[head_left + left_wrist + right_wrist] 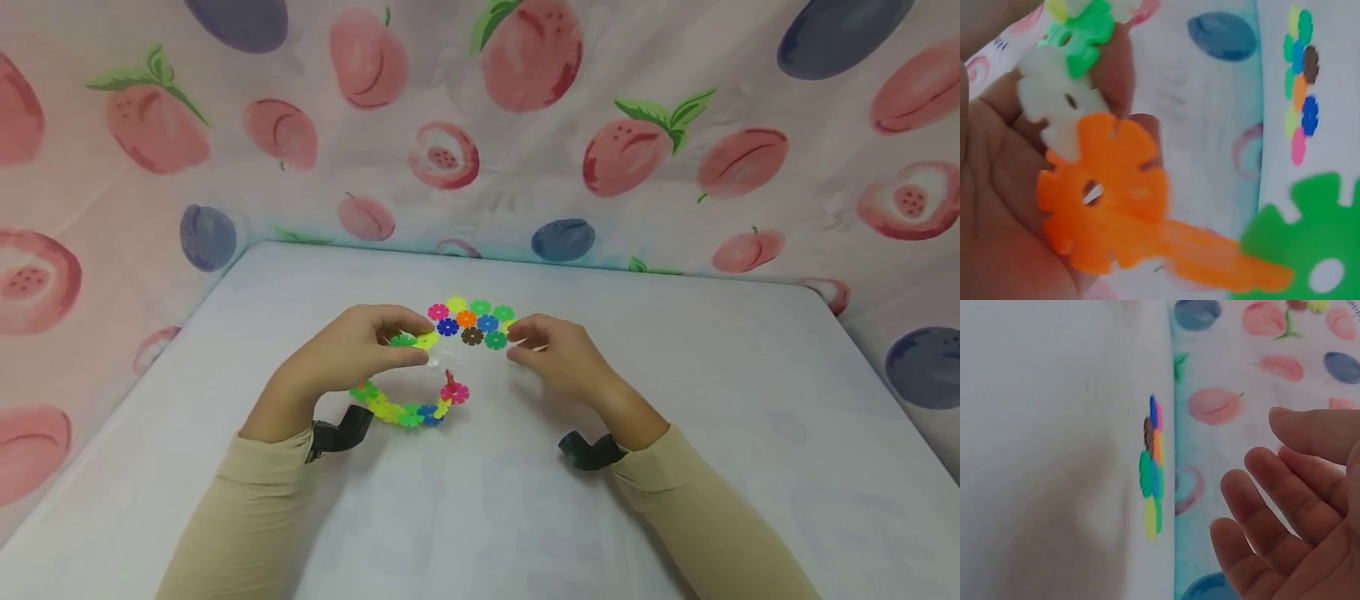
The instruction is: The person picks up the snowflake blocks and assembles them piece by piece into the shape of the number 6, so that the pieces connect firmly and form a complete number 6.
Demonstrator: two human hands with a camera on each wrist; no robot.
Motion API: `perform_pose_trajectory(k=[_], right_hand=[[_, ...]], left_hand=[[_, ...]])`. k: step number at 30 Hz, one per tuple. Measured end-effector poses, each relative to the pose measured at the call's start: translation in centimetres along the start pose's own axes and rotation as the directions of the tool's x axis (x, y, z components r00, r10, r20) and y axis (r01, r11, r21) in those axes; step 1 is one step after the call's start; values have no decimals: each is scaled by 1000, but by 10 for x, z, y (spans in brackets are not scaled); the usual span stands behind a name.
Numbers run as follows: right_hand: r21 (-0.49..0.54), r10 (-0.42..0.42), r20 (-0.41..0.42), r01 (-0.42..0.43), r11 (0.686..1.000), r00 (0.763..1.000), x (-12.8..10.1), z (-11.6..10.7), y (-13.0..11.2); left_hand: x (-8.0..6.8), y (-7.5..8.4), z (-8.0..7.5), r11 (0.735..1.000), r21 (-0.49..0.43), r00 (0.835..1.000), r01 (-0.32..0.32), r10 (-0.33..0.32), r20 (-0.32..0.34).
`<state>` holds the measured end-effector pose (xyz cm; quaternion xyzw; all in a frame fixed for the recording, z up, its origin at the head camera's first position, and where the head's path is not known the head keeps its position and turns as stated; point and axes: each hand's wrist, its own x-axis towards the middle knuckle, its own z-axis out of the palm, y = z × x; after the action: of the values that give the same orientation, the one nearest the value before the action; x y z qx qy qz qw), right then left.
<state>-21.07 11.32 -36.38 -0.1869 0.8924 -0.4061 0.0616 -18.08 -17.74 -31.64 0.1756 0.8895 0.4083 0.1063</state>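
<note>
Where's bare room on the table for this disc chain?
Free: white tabletop right of the right hand, and nearer, between the sleeves. Crowded: the middle, with flower-shaped discs and the disc chain in the left hand.

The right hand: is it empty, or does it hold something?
The right hand is empty: its wrist view shows nothing held between the thumb and the fingers.

Smooth plastic chain point(410, 415); matt cloth backdrop point(517, 158) (creased).
</note>
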Motion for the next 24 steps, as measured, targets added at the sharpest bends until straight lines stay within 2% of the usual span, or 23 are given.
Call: perform_pose_trajectory(k=[5,8,11,18,24], right_hand=[[-88,51,120,-40,995,991,22,2,6],[-129,83,198,-58,990,977,31,7,7],[-172,113,232,-74,982,966,36,13,6],[-277,141,243,-71,958,960,33,19,8],[-224,143,182,-101,970,973,27,19,9]], left_hand=[[-4,-6,-11,1000,29,1000,11,-11,20],[-4,-8,-13,1000,22,999,18,-19,33],[-3,-9,-12,1000,14,999,24,-25,44],[-3,-6,-11,999,21,998,34,-35,56],[-4,-4,-11,999,15,998,36,-36,56]])
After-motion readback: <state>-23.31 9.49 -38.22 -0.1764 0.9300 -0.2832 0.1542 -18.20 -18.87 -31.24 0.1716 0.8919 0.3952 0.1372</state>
